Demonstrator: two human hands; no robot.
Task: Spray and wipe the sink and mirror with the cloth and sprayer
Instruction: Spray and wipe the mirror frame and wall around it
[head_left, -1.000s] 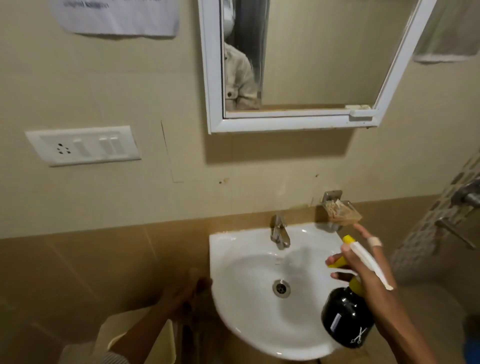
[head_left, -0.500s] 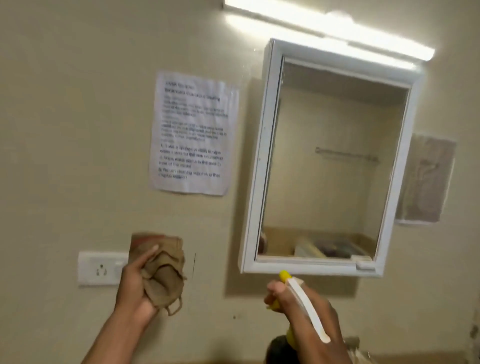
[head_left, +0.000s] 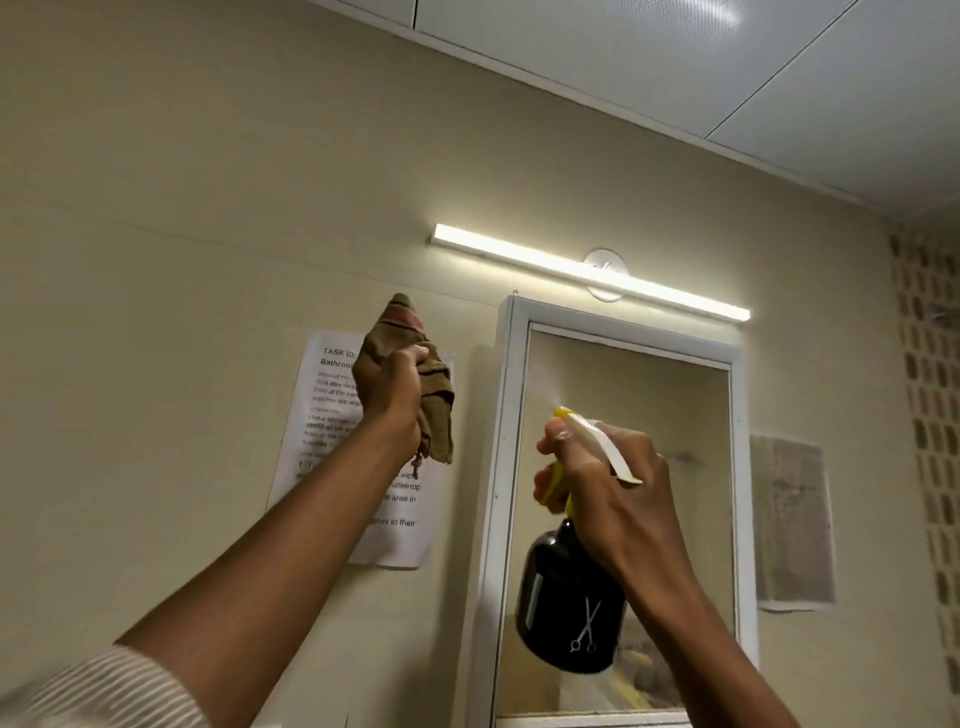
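The white-framed mirror (head_left: 649, 405) hangs on the beige wall at centre right. My right hand (head_left: 613, 483) grips the sprayer (head_left: 569, 603), a black bottle with a yellow and white trigger head, raised in front of the mirror's lower half. A faint mist fans from the nozzle toward the glass. My left hand (head_left: 392, 389) is raised left of the mirror, closed around a bunched brown cloth (head_left: 415, 374) with a reddish stripe. The sink is out of view below.
A printed paper sheet (head_left: 337, 415) is taped to the wall behind my left hand. A lit tube light (head_left: 587, 270) runs above the mirror. Another faded sheet (head_left: 792, 525) hangs right of the mirror, and patterned tiles (head_left: 930, 415) cover the right wall.
My view tilted up from the sink to the mirror and ceiling. Both hands rose; the left hand lifted the cloth higher, and the right hand brought the sprayer up before the glass, now misting.
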